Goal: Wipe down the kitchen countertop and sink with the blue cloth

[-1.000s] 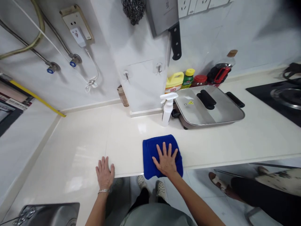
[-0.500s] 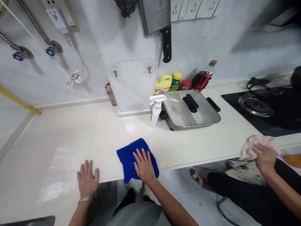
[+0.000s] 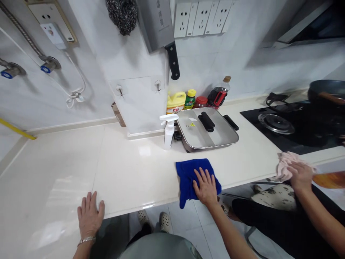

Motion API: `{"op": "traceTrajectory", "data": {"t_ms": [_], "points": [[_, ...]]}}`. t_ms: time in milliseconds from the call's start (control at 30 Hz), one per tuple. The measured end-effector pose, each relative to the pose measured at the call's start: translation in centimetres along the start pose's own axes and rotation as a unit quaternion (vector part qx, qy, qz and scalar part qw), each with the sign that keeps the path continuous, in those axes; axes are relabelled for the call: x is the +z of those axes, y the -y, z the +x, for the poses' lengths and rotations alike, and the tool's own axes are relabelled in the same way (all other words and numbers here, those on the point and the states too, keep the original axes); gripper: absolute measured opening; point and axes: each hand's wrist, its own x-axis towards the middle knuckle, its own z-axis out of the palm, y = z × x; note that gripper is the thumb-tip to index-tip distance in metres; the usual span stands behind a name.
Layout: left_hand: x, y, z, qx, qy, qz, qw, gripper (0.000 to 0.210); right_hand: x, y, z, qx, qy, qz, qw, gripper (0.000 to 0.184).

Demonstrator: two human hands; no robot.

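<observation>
Under my right hand (image 3: 206, 187) a blue cloth (image 3: 188, 176) lies spread on the white countertop (image 3: 129, 176), its near corner hanging over the front edge. The fingers of that hand are stretched flat on top of the cloth. My left hand (image 3: 90, 216) rests on the counter to the left, fingers extended, holding nothing, with a bracelet at the wrist. Behind the cloth stand a white spray bottle (image 3: 169, 135) and an electric pan (image 3: 210, 131) with a glass lid and black handles.
A co-worker's hand (image 3: 300, 176) presses a pink cloth (image 3: 287, 165) at the counter's right front edge, beside a black stove (image 3: 293, 129). Several bottles, including a yellow jug (image 3: 176, 102), line the wall behind the pan. A cleaver (image 3: 172, 59) hangs above.
My right hand has slid the blue cloth to the right along the counter's front edge. The head view has shifted somewhat to the right. My left hand remains on the counter.
</observation>
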Motion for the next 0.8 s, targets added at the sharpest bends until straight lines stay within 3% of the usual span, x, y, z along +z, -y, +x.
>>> {"op": "traceTrajectory", "data": {"t_ms": [200, 333, 433, 567, 800], "points": [[0.1, -0.1, -0.2, 0.01, -0.023, 0.003, 1.0, 0.062, 1.2, -7.0, 1.7, 0.11, -0.002, -0.002, 0.994, 0.058], [0.0, -0.3, -0.4, 0.011, -0.02, 0.001, 1.0, 0.061, 2.1, -7.1, 2.8, 0.199, -0.017, 0.001, 0.98, 0.062], [0.0, -0.3, -0.4, 0.013, -0.022, -0.001, 1.0, 0.061, 2.6, -4.2, 3.3, 0.209, -0.056, -0.004, 0.976, 0.064], [0.1, -0.2, -0.5, 0.01, -0.025, -0.001, 1.0, 0.061, 2.9, 1.9, 3.6, 0.159, -0.11, -0.01, 0.981, 0.064], [0.3, 0.0, -0.7, 0.015, -0.031, -0.005, 0.999, 0.059, 1.0, 14.2, 2.8, 0.037, -0.043, 0.021, 0.998, 0.064]]}}
